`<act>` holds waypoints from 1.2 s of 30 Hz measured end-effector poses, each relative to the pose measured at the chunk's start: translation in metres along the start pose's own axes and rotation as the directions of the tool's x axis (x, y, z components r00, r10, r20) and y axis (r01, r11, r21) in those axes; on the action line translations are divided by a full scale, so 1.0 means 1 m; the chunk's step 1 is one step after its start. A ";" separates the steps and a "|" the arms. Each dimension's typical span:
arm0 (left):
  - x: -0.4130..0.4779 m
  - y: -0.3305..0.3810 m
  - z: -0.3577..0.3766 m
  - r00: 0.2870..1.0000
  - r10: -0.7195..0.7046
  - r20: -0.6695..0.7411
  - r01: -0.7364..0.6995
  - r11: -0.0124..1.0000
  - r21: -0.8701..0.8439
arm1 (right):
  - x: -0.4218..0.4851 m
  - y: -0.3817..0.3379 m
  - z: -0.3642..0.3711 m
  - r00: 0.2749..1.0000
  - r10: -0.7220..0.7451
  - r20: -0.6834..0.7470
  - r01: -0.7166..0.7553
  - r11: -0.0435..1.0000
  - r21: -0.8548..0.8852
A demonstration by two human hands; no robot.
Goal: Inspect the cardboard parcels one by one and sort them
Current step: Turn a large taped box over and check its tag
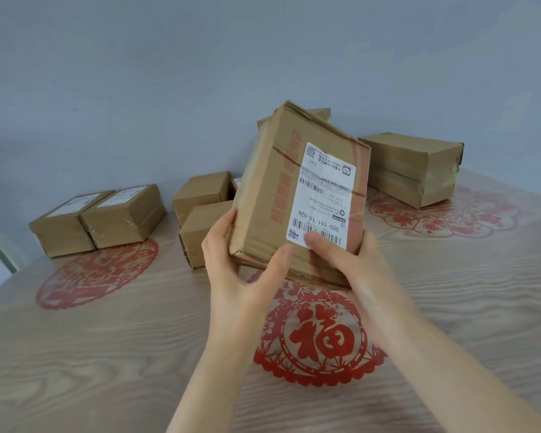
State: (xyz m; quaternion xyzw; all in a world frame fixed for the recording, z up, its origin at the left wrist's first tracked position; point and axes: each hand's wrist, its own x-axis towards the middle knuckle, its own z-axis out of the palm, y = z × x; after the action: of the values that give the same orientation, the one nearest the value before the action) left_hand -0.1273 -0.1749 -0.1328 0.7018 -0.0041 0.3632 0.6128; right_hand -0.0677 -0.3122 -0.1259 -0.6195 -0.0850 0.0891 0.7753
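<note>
Parcel, raised and tilted above the table, gripped at its lower corners by left hand and right hand, thumbs on the labelled face; creased yet stiff cardboard, apparently light, best held by its edges.

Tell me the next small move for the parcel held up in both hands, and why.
Probably turn the parcel end for end. Its white label faces the camera upside down, and the thumb of the right hand covers part of the near barcode, so it is hard to read. The left hand and right hand grip only its near end, clear of the table.
</note>
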 end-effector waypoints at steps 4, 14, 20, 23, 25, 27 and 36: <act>0.002 -0.001 -0.004 1.000 0.002 -0.016 -0.002 1.000 0.010 | -0.002 -0.002 0.001 1.000 0.004 -0.002 -0.004 0.999 -0.034; 0.004 0.007 -0.006 0.995 -0.073 0.061 0.075 0.997 -0.026 | -0.009 -0.014 -0.001 0.997 -0.061 -0.043 0.061 0.998 -0.012; 0.010 0.010 -0.008 0.989 -0.149 -0.016 0.148 0.987 -0.061 | -0.017 -0.012 0.003 0.967 -0.222 0.125 0.233 0.969 -0.080; 0.012 0.010 -0.008 0.976 -0.212 -0.040 0.208 0.974 -0.084 | -0.016 -0.010 0.003 0.944 -0.284 0.165 0.307 0.942 -0.134; 0.009 0.011 -0.004 0.980 -0.196 -0.042 0.194 0.980 -0.044 | -0.013 -0.009 0.001 0.941 -0.310 0.135 0.329 0.932 -0.152; 0.007 0.013 -0.001 0.982 -0.179 -0.054 0.178 0.984 -0.013 | -0.009 -0.009 -0.002 0.944 -0.313 0.102 0.327 0.928 -0.176; 0.008 0.010 -0.005 0.983 -0.167 -0.079 0.168 0.986 0.004 | -0.003 -0.008 -0.008 0.916 -0.401 0.026 0.390 0.871 -0.298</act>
State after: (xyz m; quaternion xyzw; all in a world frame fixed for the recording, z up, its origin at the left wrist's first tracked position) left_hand -0.1282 -0.1697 -0.1204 0.6883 0.0807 0.3375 0.6370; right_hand -0.0686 -0.3224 -0.1198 -0.6998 -0.2082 -0.0967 0.6764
